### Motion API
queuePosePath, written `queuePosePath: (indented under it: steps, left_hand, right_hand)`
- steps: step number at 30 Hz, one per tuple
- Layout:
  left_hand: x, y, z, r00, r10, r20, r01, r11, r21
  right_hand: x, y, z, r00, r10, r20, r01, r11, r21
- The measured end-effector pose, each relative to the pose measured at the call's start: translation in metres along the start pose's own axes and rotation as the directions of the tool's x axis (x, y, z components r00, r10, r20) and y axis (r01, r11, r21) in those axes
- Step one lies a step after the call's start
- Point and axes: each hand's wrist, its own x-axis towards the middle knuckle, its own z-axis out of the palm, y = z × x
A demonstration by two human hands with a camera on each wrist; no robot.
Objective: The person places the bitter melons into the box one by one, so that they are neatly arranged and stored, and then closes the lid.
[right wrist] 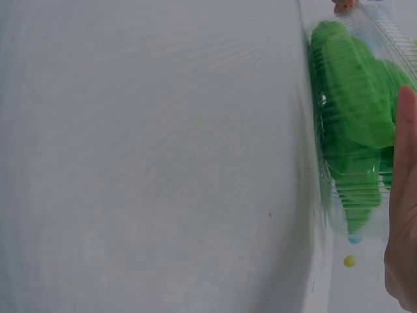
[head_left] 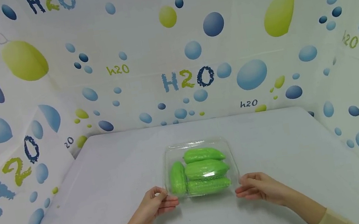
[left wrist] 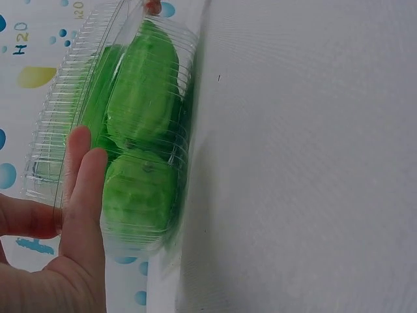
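Observation:
A clear plastic clamshell box (head_left: 173, 153) lies at the near middle of the table in the head view, its lid down. Inside are several bright green, tapered, gourd-like pieces (head_left: 207, 168), one upright along the left and the others lying crosswise. My left hand (head_left: 156, 202) pinches the box's near left corner; in the left wrist view its thumb and fingers meet at the ridged rim. At the near right corner, my right hand (head_left: 261, 189) pinches the edge between thumb and fingers. The right wrist view shows only part of that hand beside the ridged wall.
A white table (head_left: 119, 153) spreads out around the box. White cloth walls (head_left: 138, 28) printed with blue and green drops and H2O lettering stand behind and at both sides.

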Motion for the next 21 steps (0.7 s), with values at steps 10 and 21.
queuePosePath:
  steps: [10, 21]
  left_hand:
    - [0.000, -0.001, 0.001, 1.000, -0.003, -0.009, 0.003, 1.000, -0.004]
    - [0.001, -0.002, -0.001, 1.000, 0.008, 0.002, -0.008, 1.000, -0.002]
  right_hand:
    - [0.007, 0.004, 0.008, 0.991, -0.008, -0.134, -0.005, 0.995, -0.099]
    - [0.013, 0.006, 0.012, 0.981, -0.063, -0.183, 0.042, 0.992, -0.115]
